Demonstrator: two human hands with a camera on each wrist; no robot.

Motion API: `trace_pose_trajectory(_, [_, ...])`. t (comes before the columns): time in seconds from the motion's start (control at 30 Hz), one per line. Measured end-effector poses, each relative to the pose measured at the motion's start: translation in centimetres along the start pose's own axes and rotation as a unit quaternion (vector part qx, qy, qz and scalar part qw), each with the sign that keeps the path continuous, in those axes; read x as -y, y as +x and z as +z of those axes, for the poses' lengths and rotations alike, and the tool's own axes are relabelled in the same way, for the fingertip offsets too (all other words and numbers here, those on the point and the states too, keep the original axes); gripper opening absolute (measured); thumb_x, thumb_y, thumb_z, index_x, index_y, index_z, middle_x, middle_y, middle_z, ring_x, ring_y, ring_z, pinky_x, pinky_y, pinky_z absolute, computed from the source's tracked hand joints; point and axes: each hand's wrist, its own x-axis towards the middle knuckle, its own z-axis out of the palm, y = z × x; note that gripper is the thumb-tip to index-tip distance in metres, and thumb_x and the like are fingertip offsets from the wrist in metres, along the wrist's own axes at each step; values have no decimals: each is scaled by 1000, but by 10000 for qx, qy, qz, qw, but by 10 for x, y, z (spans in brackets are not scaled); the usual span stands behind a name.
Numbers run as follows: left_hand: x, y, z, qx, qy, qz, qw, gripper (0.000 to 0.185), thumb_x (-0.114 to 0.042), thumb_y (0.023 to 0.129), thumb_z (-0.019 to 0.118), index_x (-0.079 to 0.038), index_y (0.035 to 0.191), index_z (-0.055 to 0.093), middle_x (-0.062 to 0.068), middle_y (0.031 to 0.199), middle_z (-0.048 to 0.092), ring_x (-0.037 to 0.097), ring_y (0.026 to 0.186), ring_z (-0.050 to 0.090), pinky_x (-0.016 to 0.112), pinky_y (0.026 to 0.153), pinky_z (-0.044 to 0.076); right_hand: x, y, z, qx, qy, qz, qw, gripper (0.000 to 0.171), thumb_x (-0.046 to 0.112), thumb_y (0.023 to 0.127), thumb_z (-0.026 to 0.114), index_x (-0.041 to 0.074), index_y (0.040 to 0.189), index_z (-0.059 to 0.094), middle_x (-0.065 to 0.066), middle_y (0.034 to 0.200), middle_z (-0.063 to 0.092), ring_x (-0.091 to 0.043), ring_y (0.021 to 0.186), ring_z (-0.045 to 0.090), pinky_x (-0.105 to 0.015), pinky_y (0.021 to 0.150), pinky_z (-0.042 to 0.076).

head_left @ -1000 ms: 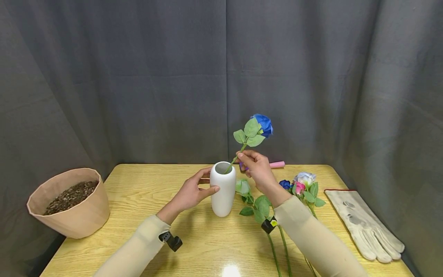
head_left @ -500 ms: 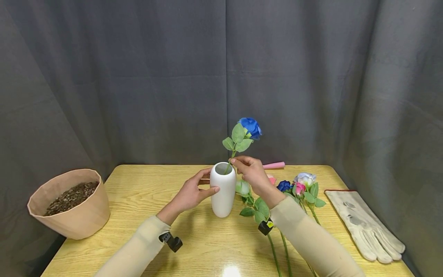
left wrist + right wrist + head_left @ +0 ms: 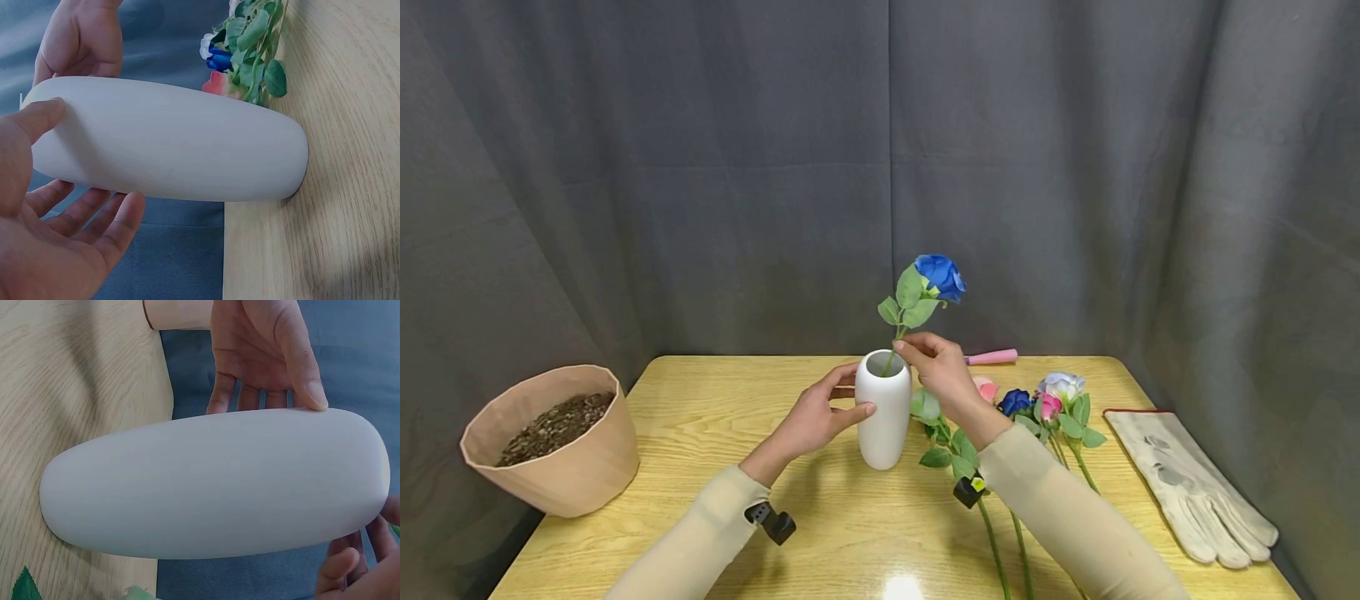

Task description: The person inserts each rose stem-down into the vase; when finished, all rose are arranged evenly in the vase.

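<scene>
- Head view: at frame centre, the white vase [image 3: 883, 410] is steadied on the bench [image 3: 700, 417] by the left hand [image 3: 814, 414], thumb and fingers loosely round it.
- The blue rose [image 3: 938, 277] is pinched by the stem in the right hand [image 3: 936, 365], its end inside the vase mouth.
- Insertion is judged under way; release and a reach for the flowers [image 3: 1045, 404] lying right of centre are called for next.

even, soft light; a glare spot on the near table [image 3: 901, 586] edge; wrist views sharp, slightly warped.
</scene>
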Motion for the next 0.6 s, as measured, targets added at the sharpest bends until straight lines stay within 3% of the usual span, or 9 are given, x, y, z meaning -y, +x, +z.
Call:
trace_pose_trajectory(0.27, [0,0,0,-6,20,-19,10000,69,-36,92,73,-20,151,40,10,139,57,33,126,59,47,96,57,-2,0,0,280,-132,-124,9994,31,33,97,66,12,118,72,-10,116,70,-19,102,60,-33,83,51])
trace_pose_trajectory(0.43, [-1,0,1,-39,38,0,10000,69,-36,92,73,-20,151,41,10,138,58,31,125,60,45,95,58,-4,-1,-2,203,-64,-38,9998,28,29,98,65,12,119,72,-10,119,70,-18,102,58,-37,83,51])
trace_pose_trajectory(0.6, [-2,0,2,-68,70,-93,9999,70,-38,91,74,-21,150,41,7,137,58,29,125,60,43,95,58,-6,-3,-4,110,4,36,9999,28,18,101,58,5,123,68,-14,126,66,-19,104,56,-31,77,51])
